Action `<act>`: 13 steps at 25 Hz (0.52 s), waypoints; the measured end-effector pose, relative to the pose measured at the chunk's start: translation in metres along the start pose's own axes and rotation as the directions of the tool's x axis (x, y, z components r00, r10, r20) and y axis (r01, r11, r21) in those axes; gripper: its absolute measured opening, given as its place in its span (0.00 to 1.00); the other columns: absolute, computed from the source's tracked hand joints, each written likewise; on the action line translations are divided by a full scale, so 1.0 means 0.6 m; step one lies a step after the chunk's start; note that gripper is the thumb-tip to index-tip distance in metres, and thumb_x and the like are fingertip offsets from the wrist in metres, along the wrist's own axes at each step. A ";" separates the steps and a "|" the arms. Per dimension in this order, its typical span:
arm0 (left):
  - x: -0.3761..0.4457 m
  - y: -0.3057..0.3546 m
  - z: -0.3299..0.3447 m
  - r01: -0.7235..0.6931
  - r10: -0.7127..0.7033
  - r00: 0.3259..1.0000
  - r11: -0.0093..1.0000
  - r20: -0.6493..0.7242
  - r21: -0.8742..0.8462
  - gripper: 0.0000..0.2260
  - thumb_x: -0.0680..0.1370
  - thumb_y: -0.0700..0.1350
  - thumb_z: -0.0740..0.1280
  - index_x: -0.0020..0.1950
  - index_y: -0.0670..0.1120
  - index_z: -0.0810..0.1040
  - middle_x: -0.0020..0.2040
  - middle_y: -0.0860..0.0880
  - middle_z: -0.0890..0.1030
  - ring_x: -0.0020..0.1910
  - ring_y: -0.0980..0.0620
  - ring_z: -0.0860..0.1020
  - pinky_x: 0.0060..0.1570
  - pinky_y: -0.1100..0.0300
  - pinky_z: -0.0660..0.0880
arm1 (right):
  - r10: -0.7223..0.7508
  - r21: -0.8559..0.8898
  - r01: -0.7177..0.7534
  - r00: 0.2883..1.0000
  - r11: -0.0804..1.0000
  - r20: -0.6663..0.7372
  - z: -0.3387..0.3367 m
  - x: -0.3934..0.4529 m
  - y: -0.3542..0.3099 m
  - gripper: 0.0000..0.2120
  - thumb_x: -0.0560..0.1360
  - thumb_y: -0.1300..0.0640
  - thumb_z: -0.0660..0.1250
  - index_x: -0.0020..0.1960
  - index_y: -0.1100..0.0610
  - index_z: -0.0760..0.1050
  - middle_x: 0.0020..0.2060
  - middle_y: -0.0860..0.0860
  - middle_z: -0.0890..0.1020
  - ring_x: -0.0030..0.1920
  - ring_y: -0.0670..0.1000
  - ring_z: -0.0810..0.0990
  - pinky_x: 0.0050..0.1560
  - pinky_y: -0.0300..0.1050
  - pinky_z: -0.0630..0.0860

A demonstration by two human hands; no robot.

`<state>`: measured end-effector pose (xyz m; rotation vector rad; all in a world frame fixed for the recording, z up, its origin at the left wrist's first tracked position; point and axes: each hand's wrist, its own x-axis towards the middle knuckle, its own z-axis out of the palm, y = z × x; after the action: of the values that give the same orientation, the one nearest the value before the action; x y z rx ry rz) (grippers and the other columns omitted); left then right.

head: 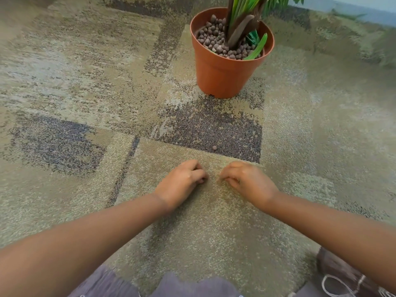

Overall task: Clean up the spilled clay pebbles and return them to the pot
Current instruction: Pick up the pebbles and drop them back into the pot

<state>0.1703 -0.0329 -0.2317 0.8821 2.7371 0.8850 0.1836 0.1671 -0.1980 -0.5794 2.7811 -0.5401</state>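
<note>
A terracotta pot (pixel 222 78) stands on the carpet at the top centre, with a green plant in it and brown clay pebbles (pixel 214 37) on its soil. One loose pebble (pixel 214 147) lies on the dark carpet patch in front of the pot. My left hand (pixel 182 182) rests knuckles-up on the carpet below it, fingers curled in, and a dark pebble shows under the fingertips. My right hand (pixel 246 179) sits beside it, a small gap apart, its fingers also curled with the tips touching the carpet. What it holds is hidden.
The patterned beige and dark carpet (pixel 85 93) covers the whole floor. A pale wall base (pixel 353 9) runs along the top right. My grey clothing (pixel 192 286) and a shoe (pixel 342 275) are at the bottom edge.
</note>
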 end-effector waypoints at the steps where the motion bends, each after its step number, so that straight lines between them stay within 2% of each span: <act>1: 0.006 0.004 -0.012 -0.007 0.007 1.000 1.000 -0.022 0.000 0.08 0.74 0.39 0.65 0.51 0.42 0.79 0.47 0.47 0.76 0.45 0.49 0.75 0.42 0.60 0.73 | 0.025 0.015 -0.025 0.999 1.000 -0.019 -0.012 0.007 -0.003 0.10 0.76 0.60 0.64 0.54 0.54 0.80 0.51 0.48 0.82 0.50 0.46 0.79 0.55 0.38 0.76; 3: 0.038 0.015 -0.042 0.028 -0.036 0.994 0.996 -0.103 -0.080 0.08 0.73 0.37 0.65 0.51 0.42 0.79 0.48 0.48 0.76 0.45 0.51 0.75 0.47 0.59 0.76 | 0.047 0.040 -0.043 0.994 0.998 -0.097 -0.049 0.033 -0.010 0.09 0.76 0.59 0.64 0.53 0.54 0.80 0.50 0.48 0.82 0.48 0.44 0.79 0.55 0.38 0.76; 5: 0.094 0.028 -0.090 0.037 -0.061 0.972 0.993 -0.227 -0.108 0.08 0.73 0.38 0.66 0.50 0.44 0.79 0.48 0.49 0.76 0.44 0.55 0.74 0.48 0.61 0.75 | -0.011 0.035 0.021 0.970 0.999 -0.245 -0.110 0.075 -0.017 0.08 0.75 0.60 0.65 0.51 0.55 0.80 0.48 0.49 0.83 0.47 0.45 0.78 0.54 0.41 0.77; 7: 0.168 0.043 -0.150 0.032 -0.065 0.925 0.995 -0.375 -0.095 0.07 0.73 0.39 0.66 0.49 0.45 0.79 0.49 0.48 0.75 0.44 0.55 0.72 0.48 0.63 0.73 | -0.050 -0.007 0.052 0.909 0.999 -0.414 -0.187 0.129 -0.018 0.08 0.75 0.61 0.65 0.51 0.55 0.80 0.48 0.50 0.82 0.47 0.44 0.77 0.53 0.39 0.76; 9: 0.243 0.057 -0.211 0.056 -0.106 0.864 0.992 -0.493 -0.114 0.07 0.73 0.40 0.66 0.51 0.46 0.78 0.52 0.48 0.74 0.47 0.54 0.73 0.52 0.61 0.73 | -0.012 -0.002 0.013 0.842 1.000 -0.540 -0.260 0.184 -0.011 0.09 0.75 0.60 0.66 0.53 0.54 0.80 0.50 0.50 0.82 0.48 0.43 0.77 0.51 0.33 0.73; 10: 0.275 0.059 -0.238 0.068 -0.123 0.846 0.990 -0.518 -0.124 0.08 0.74 0.41 0.66 0.53 0.47 0.77 0.55 0.47 0.73 0.49 0.53 0.74 0.55 0.59 0.73 | 0.030 0.033 -0.013 0.819 0.999 -0.573 -0.290 0.207 -0.006 0.09 0.74 0.59 0.67 0.54 0.54 0.80 0.50 0.49 0.83 0.48 0.43 0.78 0.50 0.32 0.74; 13: 0.321 0.048 -0.283 0.110 -0.138 0.840 0.990 -0.525 -0.084 0.17 0.73 0.46 0.66 0.61 0.48 0.72 0.61 0.46 0.72 0.54 0.52 0.74 0.58 0.58 0.71 | 0.122 0.111 -0.067 0.773 0.992 -0.622 -0.328 0.239 0.012 0.10 0.74 0.58 0.68 0.54 0.53 0.80 0.50 0.48 0.83 0.48 0.43 0.79 0.52 0.37 0.77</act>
<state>-0.0234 0.0119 -0.0665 0.4892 3.1571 1.3356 -0.0075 0.1719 -0.0475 -0.2574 3.3609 -0.9763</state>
